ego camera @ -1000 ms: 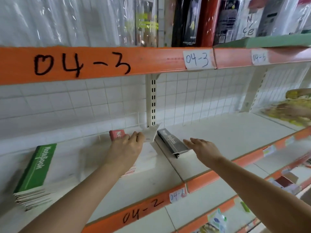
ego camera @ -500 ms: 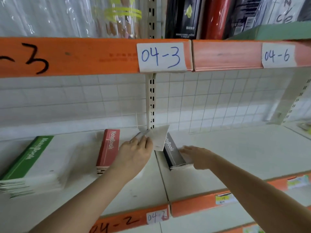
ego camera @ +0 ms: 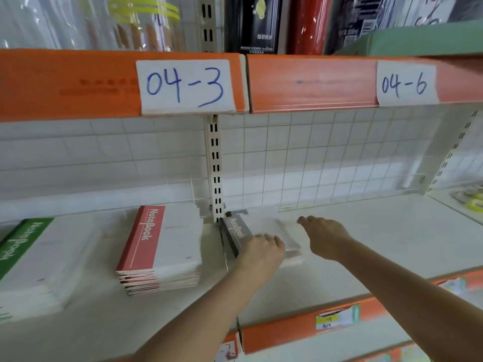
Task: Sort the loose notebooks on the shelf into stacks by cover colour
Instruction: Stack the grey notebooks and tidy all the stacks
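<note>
**Three colour stacks on a white shop shelf, both hands at the grey one**

A white shelf with a tiled wire-grid back panel runs under an orange rail carrying handwritten labels "04-3" and "04-6"; a slotted upright splits the shelf into two bays.

The left hand rests knuckles-up on the near end of the grey notebook stack, fingers curled down over its front edge; whether they pinch a cover or merely press cannot be told. The right hand hovers flat and spread just to the right of the same stack, fingers apart and holding nothing, its fingertips pointing toward the pale covers, which are blurred there.

The grey stack lies at the left end of the right bay, its spine, printed "NoteBook", tight against the foot of the upright. In the left bay, just beyond the upright, sits the red notebook stack, several books deep, edges slightly uneven at the front. Well left of that, partly cut off by the frame edge, is the green notebook stack.

Above the rail, packaged goods stand in clear and dark wrappers. Below, a lower orange rail carries a small yellow price tag.
</note>
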Motion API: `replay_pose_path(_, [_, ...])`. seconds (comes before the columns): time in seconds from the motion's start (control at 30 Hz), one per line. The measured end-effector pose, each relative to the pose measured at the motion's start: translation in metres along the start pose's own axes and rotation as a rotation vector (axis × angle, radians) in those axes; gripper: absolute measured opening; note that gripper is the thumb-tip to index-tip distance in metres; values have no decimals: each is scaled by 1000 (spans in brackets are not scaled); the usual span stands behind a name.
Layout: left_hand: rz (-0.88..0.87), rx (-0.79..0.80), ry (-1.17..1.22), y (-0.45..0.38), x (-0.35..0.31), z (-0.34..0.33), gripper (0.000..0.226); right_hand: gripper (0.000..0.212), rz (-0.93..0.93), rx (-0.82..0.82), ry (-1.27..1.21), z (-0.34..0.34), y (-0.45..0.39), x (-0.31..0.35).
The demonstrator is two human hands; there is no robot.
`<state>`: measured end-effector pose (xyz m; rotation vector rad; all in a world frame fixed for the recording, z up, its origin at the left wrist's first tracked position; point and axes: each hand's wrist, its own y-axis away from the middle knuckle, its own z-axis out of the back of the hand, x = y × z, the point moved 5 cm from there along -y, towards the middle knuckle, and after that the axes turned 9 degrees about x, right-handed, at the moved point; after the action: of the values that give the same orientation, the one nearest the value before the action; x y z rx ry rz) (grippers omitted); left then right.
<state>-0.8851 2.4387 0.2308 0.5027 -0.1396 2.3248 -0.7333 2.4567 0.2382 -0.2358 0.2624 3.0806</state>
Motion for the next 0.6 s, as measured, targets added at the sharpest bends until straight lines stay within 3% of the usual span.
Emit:
replay_pose_path(0.07, [-8, -56, 62, -2, -2, 4, 38, 52, 3, -42, 3, 1, 2, -3])
replay_pose_path(0.13, [-97, 63, 128, -8, -6, -16, 31, 51, 24, -66, 0, 1, 3, -3])
replay_pose_path(0.27, [-206, 78, 299, -3, 3, -43, 56, 52, 65, -81, -23, -2, 1, 2])
replay_pose_path(0.33, [-153, 35, 322, -7, 14, -47, 54, 54, 83, -91, -34, -2, -1, 5])
replay_pose_path(0.4, [-102, 185, 322, -11, 20, -52, 53, 55, 94, -93, -43, -2, -3, 8])
replay_pose_path(0.6, [-74, 199, 287, -20, 13, -45, 56, 55, 117, -98, -45, 1, -5, 17])
